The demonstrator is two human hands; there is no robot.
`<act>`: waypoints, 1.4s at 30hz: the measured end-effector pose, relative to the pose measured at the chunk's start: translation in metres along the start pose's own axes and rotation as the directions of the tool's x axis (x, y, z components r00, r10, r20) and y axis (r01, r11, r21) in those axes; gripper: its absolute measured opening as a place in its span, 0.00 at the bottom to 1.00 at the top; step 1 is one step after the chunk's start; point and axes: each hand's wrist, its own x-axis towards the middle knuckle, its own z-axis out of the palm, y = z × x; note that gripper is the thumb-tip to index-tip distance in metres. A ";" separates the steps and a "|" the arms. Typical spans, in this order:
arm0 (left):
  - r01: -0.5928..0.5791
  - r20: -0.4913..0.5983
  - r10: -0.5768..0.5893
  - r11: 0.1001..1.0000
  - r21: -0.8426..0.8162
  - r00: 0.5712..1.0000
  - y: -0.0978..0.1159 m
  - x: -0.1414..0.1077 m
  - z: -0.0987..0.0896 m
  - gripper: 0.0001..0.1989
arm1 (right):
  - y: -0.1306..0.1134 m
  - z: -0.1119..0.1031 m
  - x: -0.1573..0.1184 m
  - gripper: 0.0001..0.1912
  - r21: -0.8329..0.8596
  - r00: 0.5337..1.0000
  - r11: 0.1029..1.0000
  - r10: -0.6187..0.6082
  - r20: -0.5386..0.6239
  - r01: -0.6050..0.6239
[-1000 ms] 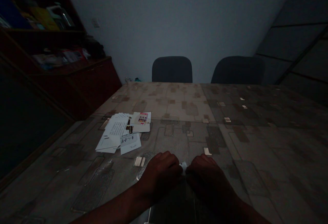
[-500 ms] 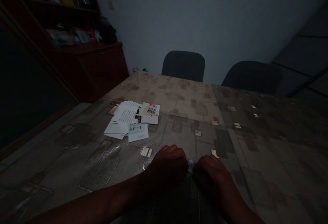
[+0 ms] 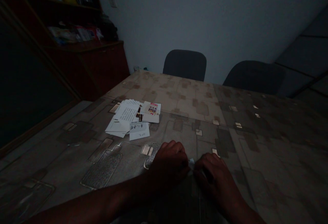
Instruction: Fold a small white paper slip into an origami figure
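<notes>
Patterned cloth [image 3: 179,94] covers the table, where the person's left hand [image 3: 170,160] and right hand [image 3: 215,176] curl their fingers around a small white item [image 3: 191,162] between them; beyond lie loose cards [image 3: 130,118], then two chairs [image 3: 184,65].

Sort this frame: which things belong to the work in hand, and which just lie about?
In use:
- left hand and right hand
- small white piece between them

Lying about:
- loose printed cards on the table
</notes>
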 end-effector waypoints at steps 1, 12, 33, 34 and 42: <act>0.006 0.006 -0.006 1.000 -0.003 1.000 0.001 0.000 -0.001 0.06 | 0.000 0.001 0.000 0.05 -0.012 1.000 1.000 0.005 -0.008 -0.005; 0.010 0.023 -0.010 1.000 0.008 1.000 0.000 0.002 -0.003 0.05 | -0.001 0.004 0.002 0.07 -0.058 0.999 0.997 0.041 -0.028 -0.043; -0.023 -0.013 0.024 0.997 0.079 1.000 -0.001 0.002 0.000 0.05 | 0.001 0.007 0.005 0.06 -0.076 0.997 0.996 0.054 -0.047 -0.057; -0.028 -0.012 0.030 0.995 0.092 0.999 -0.001 0.002 0.001 0.05 | 0.001 0.007 0.005 0.06 -0.067 0.997 0.996 0.057 -0.048 -0.060; -0.152 0.021 0.152 0.949 0.276 0.988 -0.002 0.000 0.008 0.06 | 0.000 0.005 0.006 0.07 0.027 0.994 0.995 0.098 -0.052 -0.097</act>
